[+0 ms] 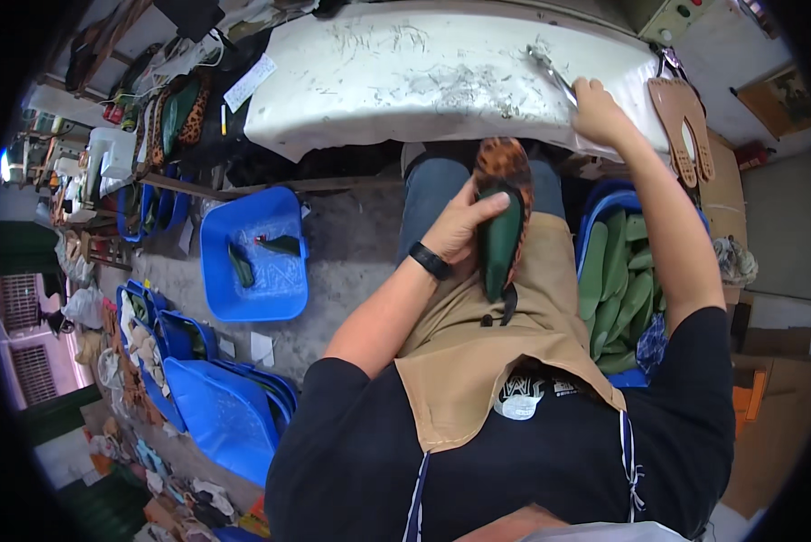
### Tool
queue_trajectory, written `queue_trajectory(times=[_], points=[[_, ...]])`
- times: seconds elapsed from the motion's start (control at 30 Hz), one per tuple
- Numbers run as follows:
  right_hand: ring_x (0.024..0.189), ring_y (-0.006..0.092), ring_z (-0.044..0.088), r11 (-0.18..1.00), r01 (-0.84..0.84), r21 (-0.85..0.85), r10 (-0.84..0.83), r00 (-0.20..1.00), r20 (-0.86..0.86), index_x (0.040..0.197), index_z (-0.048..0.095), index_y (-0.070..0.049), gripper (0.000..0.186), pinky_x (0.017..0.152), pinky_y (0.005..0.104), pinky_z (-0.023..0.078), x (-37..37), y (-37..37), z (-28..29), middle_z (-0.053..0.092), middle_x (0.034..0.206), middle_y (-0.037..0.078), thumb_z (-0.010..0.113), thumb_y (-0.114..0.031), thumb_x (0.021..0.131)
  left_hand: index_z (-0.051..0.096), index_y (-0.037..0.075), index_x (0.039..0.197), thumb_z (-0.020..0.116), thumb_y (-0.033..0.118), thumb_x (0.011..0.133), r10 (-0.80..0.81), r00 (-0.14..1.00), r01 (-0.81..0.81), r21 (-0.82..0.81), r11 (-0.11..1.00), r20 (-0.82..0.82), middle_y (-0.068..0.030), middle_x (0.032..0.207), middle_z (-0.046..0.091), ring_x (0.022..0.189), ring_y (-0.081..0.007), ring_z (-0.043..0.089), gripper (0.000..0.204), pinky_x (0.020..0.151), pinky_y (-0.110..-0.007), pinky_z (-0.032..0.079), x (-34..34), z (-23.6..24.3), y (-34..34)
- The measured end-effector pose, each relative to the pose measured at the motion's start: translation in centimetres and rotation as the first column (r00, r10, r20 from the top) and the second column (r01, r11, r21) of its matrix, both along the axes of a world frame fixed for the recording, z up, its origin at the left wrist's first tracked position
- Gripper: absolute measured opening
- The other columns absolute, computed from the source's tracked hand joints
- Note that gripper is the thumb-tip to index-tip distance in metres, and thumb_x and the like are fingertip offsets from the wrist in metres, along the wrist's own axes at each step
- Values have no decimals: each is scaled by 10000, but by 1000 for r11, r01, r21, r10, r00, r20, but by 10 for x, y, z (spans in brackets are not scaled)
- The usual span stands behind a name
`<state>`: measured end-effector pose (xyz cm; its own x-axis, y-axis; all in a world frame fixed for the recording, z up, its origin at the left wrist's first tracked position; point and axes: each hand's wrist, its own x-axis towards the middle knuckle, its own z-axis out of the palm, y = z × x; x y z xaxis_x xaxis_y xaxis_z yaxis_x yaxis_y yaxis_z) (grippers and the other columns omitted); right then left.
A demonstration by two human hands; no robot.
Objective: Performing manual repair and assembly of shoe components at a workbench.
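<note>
My left hand (464,217) grips a shoe last (501,237) above my lap, its thumb lying over the dark green body. Leopard-print upper material (503,161) covers the end toward the bench and runs down the right side. Over the right part of the white bench cover (378,90), my right hand (598,113) is closed round a slim metal hand tool (553,74). The tool's head points away to the upper left, and looks like pincers, though it is small and blurred. My fingers hide its handle end.
A blue tub (254,305) with two dark green pieces stands on the floor at left. Right of my lap, another blue tub holds several green lasts (618,285). Tan foot-shaped pieces (680,126) hang by the bench's right end. Stacked blue tubs (215,406) sit lower left.
</note>
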<state>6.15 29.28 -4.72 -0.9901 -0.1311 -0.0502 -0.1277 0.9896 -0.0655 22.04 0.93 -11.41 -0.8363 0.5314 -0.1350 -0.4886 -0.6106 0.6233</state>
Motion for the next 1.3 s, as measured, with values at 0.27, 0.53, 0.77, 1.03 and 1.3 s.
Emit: queue_trajectory(times=[0.27,0.53,0.77,1.03,1.3], points=[[914,349,695,875,-187,-446,241,968,66,1480,603,-101,720,852,398,573,55,-26,107,695,1330,235,490,3,777,567,16,1385,815,121,911,49,996,-66,-269,961,-69,-112,1231,721,1062,-169,693,545,975,-283,539,15,-8,5],[940,284,701,948,-311,-66,314,888,335,1526,595,-234,846,851,365,575,99,-51,150,676,1425,155,519,56,734,571,-3,1370,806,133,914,1,982,-67,-338,939,-191,-102,1225,727,1061,-157,691,531,986,-280,535,17,-17,14],[919,275,701,948,-303,101,198,806,558,1520,597,-195,834,897,355,567,122,-67,154,707,1378,140,540,67,731,579,-16,1352,824,125,894,-41,971,-59,-404,913,-235,-106,1227,730,1059,-149,691,538,991,-283,534,22,-6,21],[861,258,691,981,-133,-138,184,852,490,1519,585,-138,765,842,358,572,137,-49,127,724,1347,134,561,28,773,606,7,1367,739,211,961,0,991,-25,-188,982,-134,-120,1249,723,1068,-164,691,473,964,-284,535,10,-24,12],[841,210,647,938,-110,-328,233,901,366,1529,570,-128,681,797,310,533,146,-41,98,717,1350,117,603,-48,853,557,14,1452,548,570,1014,-316,948,317,55,947,-26,-175,1375,655,1172,-277,658,708,983,-416,555,-36,-37,14]])
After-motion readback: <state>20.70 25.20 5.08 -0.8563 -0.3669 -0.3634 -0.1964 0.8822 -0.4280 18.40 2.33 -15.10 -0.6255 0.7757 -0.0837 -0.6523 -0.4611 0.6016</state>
